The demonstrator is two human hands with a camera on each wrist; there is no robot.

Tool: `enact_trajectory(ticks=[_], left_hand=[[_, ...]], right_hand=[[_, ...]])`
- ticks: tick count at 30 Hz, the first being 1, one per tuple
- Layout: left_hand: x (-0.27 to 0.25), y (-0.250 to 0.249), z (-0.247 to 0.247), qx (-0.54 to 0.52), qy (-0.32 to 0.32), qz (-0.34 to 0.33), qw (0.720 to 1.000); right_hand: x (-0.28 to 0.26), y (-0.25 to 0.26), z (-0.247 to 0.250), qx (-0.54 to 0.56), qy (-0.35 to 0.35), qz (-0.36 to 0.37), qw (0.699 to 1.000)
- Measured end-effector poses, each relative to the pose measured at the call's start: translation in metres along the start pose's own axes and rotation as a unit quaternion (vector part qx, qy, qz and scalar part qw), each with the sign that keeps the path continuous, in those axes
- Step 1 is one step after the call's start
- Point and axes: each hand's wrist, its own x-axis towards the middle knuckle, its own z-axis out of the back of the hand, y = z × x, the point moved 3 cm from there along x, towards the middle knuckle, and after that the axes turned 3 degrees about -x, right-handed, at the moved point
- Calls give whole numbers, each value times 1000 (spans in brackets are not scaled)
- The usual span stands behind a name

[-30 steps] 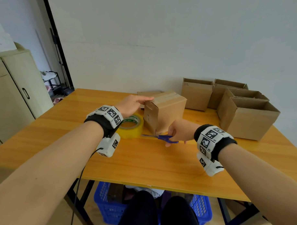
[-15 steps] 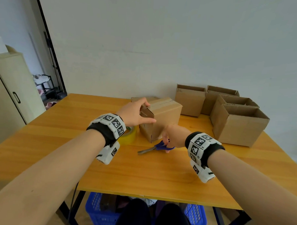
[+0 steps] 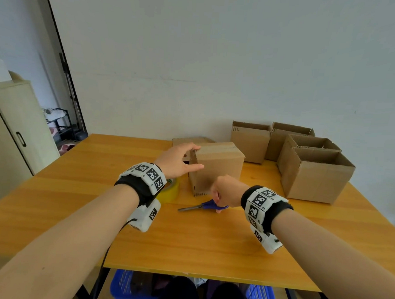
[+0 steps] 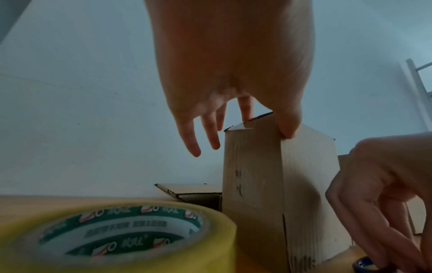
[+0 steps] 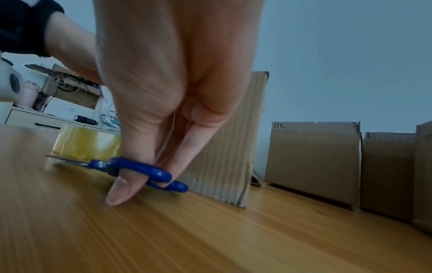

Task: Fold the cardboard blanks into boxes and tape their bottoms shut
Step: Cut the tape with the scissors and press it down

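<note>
**Taped box steadied; scissors held at the surface**

The cardboard box (image 3: 216,166) is stood on the wooden surface (image 3: 189,238), closed side up, with a strip of tape seen along its top. The upper left corner of the box is gripped by the left hand (image 3: 180,161): the thumb is laid on the near face and the fingers are curled over the top edge. In the left wrist view two fingers are seen hanging free beside the box.

The blue-handled scissors (image 3: 203,206) are laid flat just in front of the box. Their handle loops are pinched by the right hand (image 3: 227,191), with the thumb passed through one loop and its tip touching the surface.

A roll of yellow tape (image 4: 112,238) is lying just left of the box. Four open-topped boxes (image 3: 312,173) are grouped at the far right, and a flat cardboard blank (image 3: 192,140) lies behind the held box.
</note>
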Motion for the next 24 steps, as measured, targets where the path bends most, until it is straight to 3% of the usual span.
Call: enact_trajectory(ticks=[3, 9, 13, 24], left_hand=[[0, 4, 0, -7, 5, -3, 1000], [-1, 4, -3, 39, 2, -45, 998], [2, 4, -3, 107, -38, -47, 992], [1, -10, -8, 30, 1, 1, 1000]], right_hand=[[-3, -4, -1, 42, -32, 20, 998], [-2, -3, 2, 37, -19, 4, 999], [-3, -2, 3, 39, -14, -4, 999], [-7, 4, 8, -20, 15, 1, 1000]])
